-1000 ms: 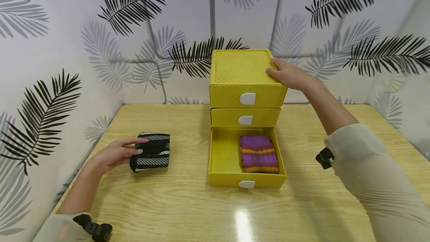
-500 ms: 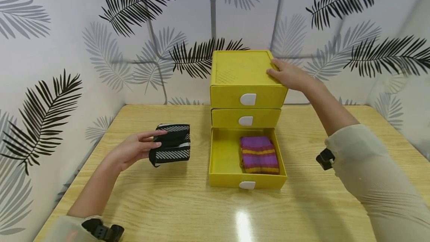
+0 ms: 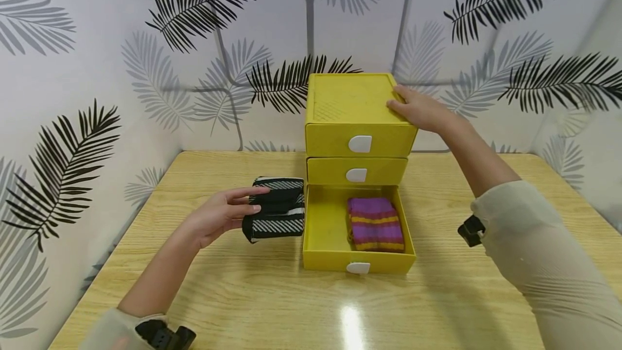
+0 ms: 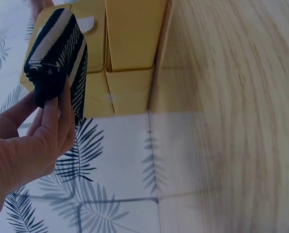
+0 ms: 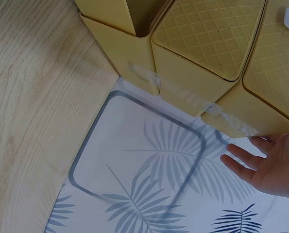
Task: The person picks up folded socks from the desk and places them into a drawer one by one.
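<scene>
My left hand [image 3: 218, 215] pinches a folded black-and-white striped cloth [image 3: 279, 223] between thumb and fingers. It hangs above the table, at the left wall of the pulled-out bottom drawer [image 3: 323, 260]; whether it touches the wall I cannot tell. In the left wrist view the fingers hold the cloth [image 4: 61, 43] by its near end. A folded purple and yellow striped cloth [image 3: 374, 223] lies in the right half of that drawer. My right hand [image 3: 423, 109] rests on the top right edge of the yellow drawer unit [image 3: 352, 96], fingers mostly straight along its side in the right wrist view.
Two upper drawers, the top one [image 3: 325, 140] and the middle one [image 3: 325, 170], are pushed in and have white tabs. The unit stands on a wooden table [image 3: 262, 296], near a leaf-patterned wall [image 3: 272, 20]. Clear tape [image 5: 183, 97] runs along its side.
My left hand has lifted the black-and-white cloth from the table's left side and carried it right, to the open drawer's left edge. The right hand has stayed on the unit.
</scene>
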The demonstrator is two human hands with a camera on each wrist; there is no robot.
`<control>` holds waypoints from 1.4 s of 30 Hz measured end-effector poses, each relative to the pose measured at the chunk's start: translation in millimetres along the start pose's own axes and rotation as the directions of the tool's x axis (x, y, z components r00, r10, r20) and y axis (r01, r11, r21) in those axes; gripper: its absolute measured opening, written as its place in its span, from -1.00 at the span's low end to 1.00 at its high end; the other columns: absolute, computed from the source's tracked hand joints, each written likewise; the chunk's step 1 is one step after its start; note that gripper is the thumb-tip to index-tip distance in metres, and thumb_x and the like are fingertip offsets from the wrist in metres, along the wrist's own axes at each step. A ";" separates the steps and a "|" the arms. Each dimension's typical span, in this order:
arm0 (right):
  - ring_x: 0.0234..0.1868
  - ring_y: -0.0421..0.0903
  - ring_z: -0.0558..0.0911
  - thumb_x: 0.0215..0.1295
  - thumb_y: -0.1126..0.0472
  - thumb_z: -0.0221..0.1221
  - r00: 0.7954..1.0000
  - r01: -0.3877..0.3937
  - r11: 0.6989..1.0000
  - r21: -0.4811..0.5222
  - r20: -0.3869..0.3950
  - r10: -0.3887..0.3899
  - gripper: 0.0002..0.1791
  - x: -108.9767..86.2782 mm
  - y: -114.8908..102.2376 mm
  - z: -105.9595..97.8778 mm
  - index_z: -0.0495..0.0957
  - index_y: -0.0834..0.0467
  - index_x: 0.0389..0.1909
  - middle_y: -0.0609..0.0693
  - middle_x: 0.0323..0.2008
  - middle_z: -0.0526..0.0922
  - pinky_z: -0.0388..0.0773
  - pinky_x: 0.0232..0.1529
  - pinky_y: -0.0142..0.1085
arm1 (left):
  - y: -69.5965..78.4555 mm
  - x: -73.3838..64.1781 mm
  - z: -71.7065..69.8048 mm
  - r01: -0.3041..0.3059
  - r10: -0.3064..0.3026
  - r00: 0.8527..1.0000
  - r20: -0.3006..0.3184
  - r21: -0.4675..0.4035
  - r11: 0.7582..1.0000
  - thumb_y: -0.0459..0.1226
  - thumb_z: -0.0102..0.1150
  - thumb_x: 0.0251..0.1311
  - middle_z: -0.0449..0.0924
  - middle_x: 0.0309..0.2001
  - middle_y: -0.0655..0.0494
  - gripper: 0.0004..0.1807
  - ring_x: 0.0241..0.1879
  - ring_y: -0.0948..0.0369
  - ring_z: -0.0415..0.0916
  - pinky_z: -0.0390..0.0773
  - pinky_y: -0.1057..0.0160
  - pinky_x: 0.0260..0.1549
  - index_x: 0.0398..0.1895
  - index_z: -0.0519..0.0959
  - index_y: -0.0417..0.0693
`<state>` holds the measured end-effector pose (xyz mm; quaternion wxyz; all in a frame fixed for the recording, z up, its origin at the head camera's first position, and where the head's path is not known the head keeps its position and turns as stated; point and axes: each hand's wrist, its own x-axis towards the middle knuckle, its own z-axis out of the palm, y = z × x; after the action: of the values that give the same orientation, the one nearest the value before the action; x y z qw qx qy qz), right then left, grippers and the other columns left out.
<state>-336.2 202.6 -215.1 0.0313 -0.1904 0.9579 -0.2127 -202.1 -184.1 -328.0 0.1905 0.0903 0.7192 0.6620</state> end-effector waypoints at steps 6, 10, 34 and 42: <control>0.36 0.20 -0.10 0.45 -0.06 -0.29 1.000 -0.001 1.000 0.003 0.000 0.001 -0.28 0.0 -0.1 0.7 -0.22 0.30 0.41 0.31 0.37 -0.12 -0.17 0.29 0.03 | 4.4 4.7 13.9 -0.011 0.011 1.000 0.021 -0.016 1.000 -0.41 0.05 0.24 0.36 0.09 -0.14 -0.48 -0.14 0.18 0.47 0.49 0.19 -0.10 0.29 0.28 -0.25; 0.36 0.20 -0.11 0.45 -0.06 -0.29 1.000 -0.003 1.000 0.004 0.000 0.003 -0.28 -0.7 -0.8 0.4 -0.22 0.30 0.41 0.31 0.37 -0.14 -0.18 0.29 0.03 | 8.2 9.1 23.0 -0.010 0.011 0.999 0.034 -0.030 0.999 -0.43 0.05 0.24 0.32 0.16 -0.20 -0.49 -0.11 0.13 0.50 0.49 0.16 -0.09 0.28 0.30 -0.24; 0.35 0.21 -0.08 0.45 -0.06 -0.30 1.000 0.004 1.000 -0.011 -0.007 -0.004 -0.29 0.8 -0.8 -0.4 -0.22 0.30 0.41 0.32 0.37 -0.12 -0.16 0.29 0.02 | -1.2 52.5 97.1 0.036 -0.036 0.999 -0.010 0.017 0.999 -0.49 0.09 0.19 0.42 -0.02 -0.17 -0.59 -0.36 0.18 0.52 0.56 0.22 -0.25 0.14 0.48 -0.19; 0.36 0.19 -0.09 0.45 -0.05 -0.29 1.000 0.004 1.000 -0.001 -0.008 -0.004 -0.29 0.4 0.1 0.2 -0.21 0.30 0.41 0.31 0.37 -0.11 -0.16 0.29 0.01 | -5.8 63.2 110.6 -0.006 0.050 0.995 -0.092 0.420 0.908 -0.45 0.21 0.10 0.38 -0.46 0.03 -0.63 -0.68 0.27 0.17 0.27 0.42 -0.68 0.03 0.57 -0.15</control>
<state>-336.6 202.4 -215.4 0.0267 -0.1916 0.9577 -0.2130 -215.4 -59.1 -349.1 0.1207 0.1058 0.8517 0.4988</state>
